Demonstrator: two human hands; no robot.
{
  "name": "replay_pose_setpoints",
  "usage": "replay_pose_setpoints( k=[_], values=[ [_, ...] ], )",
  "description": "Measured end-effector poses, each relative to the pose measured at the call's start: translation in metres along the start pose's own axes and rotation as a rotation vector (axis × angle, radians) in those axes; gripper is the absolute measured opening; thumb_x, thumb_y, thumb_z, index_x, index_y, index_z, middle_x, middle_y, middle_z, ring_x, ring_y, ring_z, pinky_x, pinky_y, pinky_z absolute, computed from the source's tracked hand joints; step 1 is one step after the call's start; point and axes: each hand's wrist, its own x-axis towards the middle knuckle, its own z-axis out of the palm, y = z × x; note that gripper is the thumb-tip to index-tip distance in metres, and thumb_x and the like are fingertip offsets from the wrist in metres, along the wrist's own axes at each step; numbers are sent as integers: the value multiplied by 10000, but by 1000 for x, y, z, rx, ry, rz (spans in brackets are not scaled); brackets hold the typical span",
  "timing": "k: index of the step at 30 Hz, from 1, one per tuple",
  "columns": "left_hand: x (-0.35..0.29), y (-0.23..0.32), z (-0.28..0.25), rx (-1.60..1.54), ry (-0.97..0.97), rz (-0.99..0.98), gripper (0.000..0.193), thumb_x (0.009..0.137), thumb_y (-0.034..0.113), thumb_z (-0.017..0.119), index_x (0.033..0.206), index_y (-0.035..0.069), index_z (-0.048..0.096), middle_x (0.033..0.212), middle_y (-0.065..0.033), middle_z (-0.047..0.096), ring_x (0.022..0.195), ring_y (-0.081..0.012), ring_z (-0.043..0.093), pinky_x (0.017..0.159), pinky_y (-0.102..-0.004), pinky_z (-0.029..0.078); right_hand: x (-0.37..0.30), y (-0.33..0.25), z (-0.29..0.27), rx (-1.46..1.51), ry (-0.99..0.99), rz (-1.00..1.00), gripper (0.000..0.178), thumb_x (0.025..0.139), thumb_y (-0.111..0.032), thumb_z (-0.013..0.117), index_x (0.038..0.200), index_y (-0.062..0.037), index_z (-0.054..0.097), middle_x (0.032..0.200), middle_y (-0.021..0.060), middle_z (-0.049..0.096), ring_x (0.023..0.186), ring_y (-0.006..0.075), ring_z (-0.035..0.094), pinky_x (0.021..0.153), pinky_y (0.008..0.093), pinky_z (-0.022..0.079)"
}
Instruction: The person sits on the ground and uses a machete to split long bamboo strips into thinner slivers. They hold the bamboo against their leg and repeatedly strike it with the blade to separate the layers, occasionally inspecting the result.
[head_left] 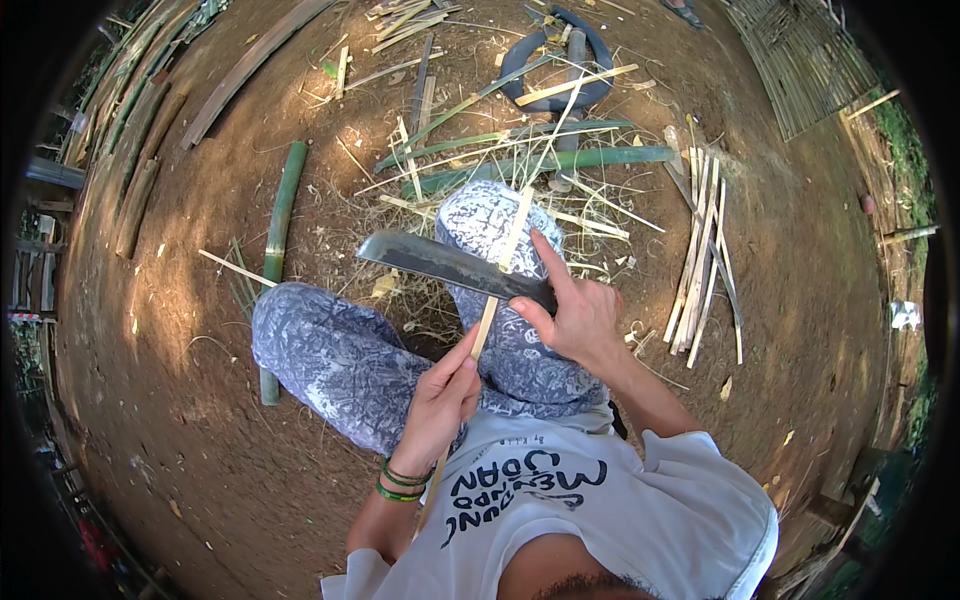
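My left hand (443, 392) is closed round a thin, pale bamboo strip (487, 325), which slants up across my thigh. My right hand (585, 318) grips a machete (430, 259) near its dark base, index finger stretched along the strip's far side and thumb against the blade. The broad blade points left and crosses the strip between my two hands; whether its edge bites into the bamboo, I cannot tell. The handle is mostly hidden by my right hand. Both hands work above my patterned trouser legs (325, 355).
A bundle of split bamboo strips (697, 255) lies right of my knee. Green bamboo poles (286, 215) rest to the left and ahead, amid scattered shavings (590, 225). A dark rubber ring (598, 70) lies farther off. A slatted bamboo panel (795, 60) stands far right.
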Motion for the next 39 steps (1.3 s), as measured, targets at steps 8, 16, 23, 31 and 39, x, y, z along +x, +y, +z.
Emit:
replay_pose_setpoints(
  k=[8, 16, 23, 31, 39],
  values=[
    [-16, -6, -2, 51, 44, 0, 453, 1070, 110, 407, 1522, 127, 393, 651, 76, 340, 551, -23, 314, 496, -189, 308, 0, -1, 1, 32, 1, -12, 896, 827, -627, 661, 1505, -103, 398, 478, 151, 539, 476, 352, 608, 458, 461, 483],
    [-33, -18, -10, 47, 31, 9, 453, 1069, 94, 404, 1522, 119, 391, 667, 71, 350, 559, -25, 314, 495, -190, 303, -2, 1, 2, 10, 11, 8, 847, 855, -635, 613, 1502, -128, 411, 510, 119, 566, 455, 302, 610, 462, 442, 465],
    [-54, -32, -15, -13, 60, -30, 447, 1065, 82, 418, 1511, 104, 407, 685, 65, 352, 564, -29, 308, 497, -189, 294, -2, 8, 7, 36, 44, 5, 828, 864, -641, 612, 1478, -111, 445, 554, 173, 597, 482, 334, 633, 476, 469, 488],
    [-96, -58, -39, -45, 81, -112, 452, 1064, 87, 418, 1516, 89, 394, 696, 63, 352, 577, -33, 310, 500, -191, 281, 18, 35, 3, 140, 84, 304, 634, 952, -513, 554, 1403, -70, 521, 654, 186, 651, 622, 326, 671, 641, 436, 517],
    [-104, -36, -51, -242, 272, 15, 357, 1082, 155, 378, 1404, 39, 480, 672, 33, 402, 531, -45, 325, 486, -193, 283, 32, 22, -30, 682, 125, 457, 465, 971, -332, 627, 1318, -22, 599, 591, -26, 509, 509, 44, 472, 465, 227, 348]
  ],
)
